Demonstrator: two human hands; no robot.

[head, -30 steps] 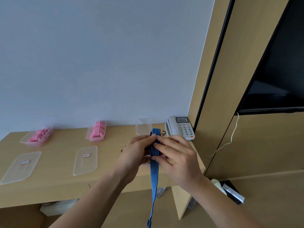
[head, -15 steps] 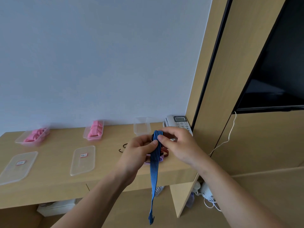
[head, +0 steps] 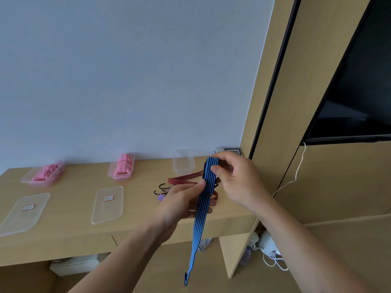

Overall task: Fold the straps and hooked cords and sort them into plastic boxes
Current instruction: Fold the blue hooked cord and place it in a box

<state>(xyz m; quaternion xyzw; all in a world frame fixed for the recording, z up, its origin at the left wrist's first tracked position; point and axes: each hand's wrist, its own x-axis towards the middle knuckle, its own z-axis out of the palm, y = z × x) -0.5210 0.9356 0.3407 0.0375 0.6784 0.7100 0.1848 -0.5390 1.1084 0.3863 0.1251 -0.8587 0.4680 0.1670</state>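
Blue striped strap (head: pixel 202 208) is being held up in front of the desk (head: pixel 69 235), over its right end; its long axis is running near vertical, folded top pointing up, free end hanging down and slightly left past the desk edge; left hand (head: pixel 179 205) is pinching it just below the fold, thumb on the front, fingers curled behind; right hand (head: pixel 238 178) is gripping the folded top between thumb and curled fingers; red striped cord (head: pixel 186 179) and black hooks (head: pixel 161 188) are lying on the desk right behind the hands, partly hidden by them; empty clear box (head: pixel 183 162) is sitting by the wall just beyond; middle box (head: pixel 121 167) and left box (head: pixel 45 172) are holding pink straps, with middle lid (head: pixel 108 205) and left lid (head: pixel 23 212) lying flat in front of them; phone (head: pixel 230 149) is mostly hidden behind the right hand.
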